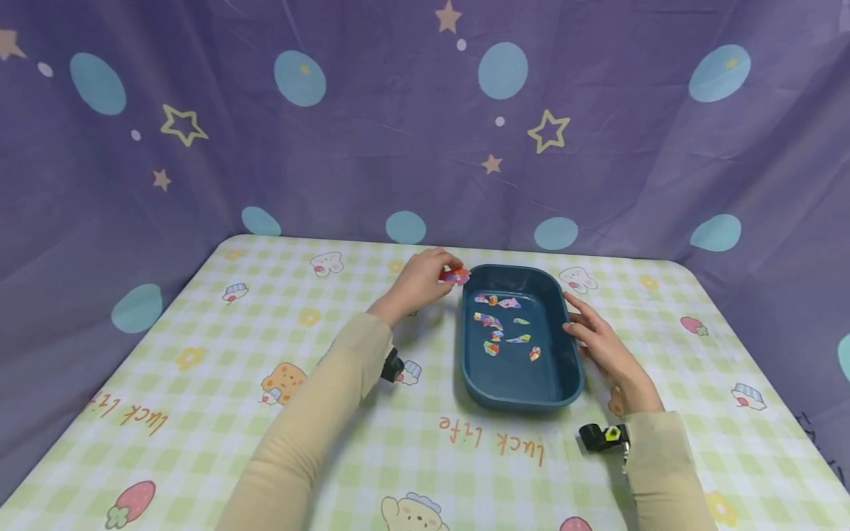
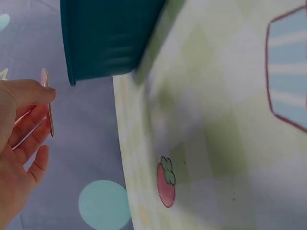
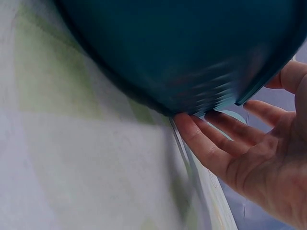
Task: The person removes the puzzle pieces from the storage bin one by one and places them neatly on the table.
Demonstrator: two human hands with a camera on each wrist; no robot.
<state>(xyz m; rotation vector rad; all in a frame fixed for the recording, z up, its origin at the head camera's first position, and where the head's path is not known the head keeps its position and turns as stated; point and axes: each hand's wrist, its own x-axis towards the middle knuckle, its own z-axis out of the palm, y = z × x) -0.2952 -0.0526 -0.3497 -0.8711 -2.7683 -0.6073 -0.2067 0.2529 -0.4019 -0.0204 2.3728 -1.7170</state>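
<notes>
My left hand (image 1: pixel 422 282) pinches a thin, brightly patterned flat piece (image 1: pixel 456 276) between thumb and fingers, beside the far left corner of a dark teal bin (image 1: pixel 521 380). In the left wrist view the piece (image 2: pixel 50 112) appears edge-on, apart from the bin wall (image 2: pixel 105 48). Several small, irregular colourful pieces (image 1: pixel 490 321) lie scattered on the bin's floor. On the other side, my right hand (image 1: pixel 600 343) rests its extended fingers against the bin's outer wall. Close up in the right wrist view, fingertips (image 3: pixel 184 122) touch the lower part of that wall.
A checked tablecloth (image 1: pixel 319 435) with printed cartoons and lettering covers the table under the bin. Behind the table's far edge hangs a purple curtain (image 1: pixel 425 169) with stars and pale blue ovals. A black wrist device (image 1: pixel 603 437) sits by the right sleeve.
</notes>
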